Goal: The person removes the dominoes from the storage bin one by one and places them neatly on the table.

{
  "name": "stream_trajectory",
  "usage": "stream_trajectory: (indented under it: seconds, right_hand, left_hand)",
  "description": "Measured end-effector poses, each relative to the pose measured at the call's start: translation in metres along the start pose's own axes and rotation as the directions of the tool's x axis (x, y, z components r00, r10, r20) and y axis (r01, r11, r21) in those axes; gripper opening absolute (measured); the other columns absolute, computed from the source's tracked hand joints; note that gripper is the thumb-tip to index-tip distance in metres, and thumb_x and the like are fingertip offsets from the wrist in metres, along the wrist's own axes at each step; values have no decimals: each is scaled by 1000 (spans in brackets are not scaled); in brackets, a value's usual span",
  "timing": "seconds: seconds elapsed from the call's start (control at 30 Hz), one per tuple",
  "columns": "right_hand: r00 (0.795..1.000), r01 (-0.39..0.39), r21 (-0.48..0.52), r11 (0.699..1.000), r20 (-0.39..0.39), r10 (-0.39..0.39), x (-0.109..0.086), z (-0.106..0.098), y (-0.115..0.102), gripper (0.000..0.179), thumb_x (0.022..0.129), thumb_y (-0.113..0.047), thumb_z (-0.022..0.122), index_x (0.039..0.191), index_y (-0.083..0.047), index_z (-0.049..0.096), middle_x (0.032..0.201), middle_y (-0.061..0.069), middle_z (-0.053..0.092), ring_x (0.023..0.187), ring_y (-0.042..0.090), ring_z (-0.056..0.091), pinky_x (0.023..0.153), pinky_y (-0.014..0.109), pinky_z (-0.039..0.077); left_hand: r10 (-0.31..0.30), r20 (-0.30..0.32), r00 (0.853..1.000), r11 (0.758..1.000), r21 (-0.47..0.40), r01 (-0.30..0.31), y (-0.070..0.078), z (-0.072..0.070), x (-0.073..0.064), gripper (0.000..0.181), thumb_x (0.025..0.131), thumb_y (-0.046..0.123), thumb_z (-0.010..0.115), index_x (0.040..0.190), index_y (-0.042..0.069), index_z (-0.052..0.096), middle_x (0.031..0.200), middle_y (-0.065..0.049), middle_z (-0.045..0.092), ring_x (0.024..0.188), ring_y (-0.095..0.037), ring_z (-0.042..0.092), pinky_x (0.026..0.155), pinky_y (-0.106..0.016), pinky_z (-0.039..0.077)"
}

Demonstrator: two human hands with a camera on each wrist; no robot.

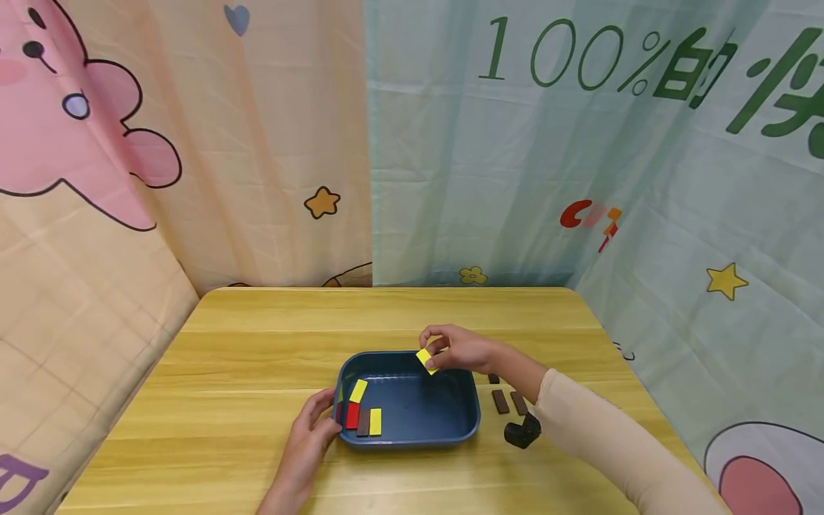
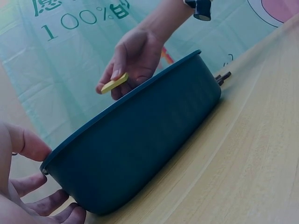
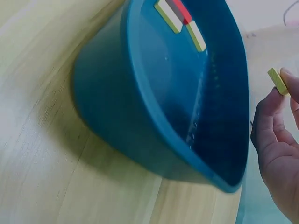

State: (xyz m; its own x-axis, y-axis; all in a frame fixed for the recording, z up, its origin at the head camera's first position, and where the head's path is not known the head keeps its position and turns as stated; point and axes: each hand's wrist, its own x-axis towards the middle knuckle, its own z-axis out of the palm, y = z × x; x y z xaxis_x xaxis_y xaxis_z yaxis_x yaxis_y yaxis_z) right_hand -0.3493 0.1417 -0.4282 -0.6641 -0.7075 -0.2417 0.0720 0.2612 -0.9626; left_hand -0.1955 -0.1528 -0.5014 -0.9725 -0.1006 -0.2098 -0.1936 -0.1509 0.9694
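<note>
A dark blue plastic basin [image 1: 412, 438] stands on the table. At its left end my left hand [image 1: 307, 438] grips the wall, with the thumb at the rim and the fingers against the outside. Above the back rim, toward the right, my right hand [image 1: 465, 347] pinches a yellow block [image 3: 278, 81] between thumb and fingers. Inside the basin, at the left, lie a red block [image 1: 352, 415], a brown block [image 1: 363, 423], a yellow block at the front and another yellow block [image 1: 358, 390] set at a slant behind.
Several dark brown blocks [image 1: 500, 402] lie on the wooden table [image 1: 257, 357] right of the basin, partly under my right forearm. A black object [image 1: 522, 431], whose kind I cannot tell, appears beside the right sleeve. Printed curtains [image 1: 438, 143] hang behind the table and at both sides.
</note>
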Motion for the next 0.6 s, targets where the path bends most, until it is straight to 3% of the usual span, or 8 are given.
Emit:
stream_trajectory:
  seconds: [0.2, 0.43, 0.6]
  right_hand:
    - [999, 5, 10, 1000, -35, -4, -15, -10, 3, 22, 95, 4, 68, 111, -4, 55, 88, 8, 49, 83, 24, 56, 87, 47, 51]
    - [999, -4, -16, 1000, -47, 3, -35, -21, 12, 23, 96, 0, 68, 113, -3, 54, 88, 6, 48, 84, 24, 56, 83, 41, 50]
    - [996, -10, -24, 1000, -92, 8, -54, -30, 19, 22, 97, 1, 66, 114, -1, 52, 86, 7, 50, 85, 27, 55, 85, 45, 50]
  left_hand:
    - [5, 3, 1000, 1000, -6, -5, -1, 1, 2, 63, 92, -5, 50, 153, 2, 38, 156, -23, 38, 132, -36, 43, 89, -18, 47]
    - [2, -1, 1000, 1000, -3, -2, 0, 2, 1, 62, 91, -6, 50, 152, 1, 40, 154, -23, 40, 131, -36, 44, 90, -19, 47]
    - [3, 0, 1000, 1000, -1, -3, 0, 2, 0, 62, 90, -6, 50, 151, 1, 41, 154, -23, 40, 131, -36, 44, 90, -19, 48]
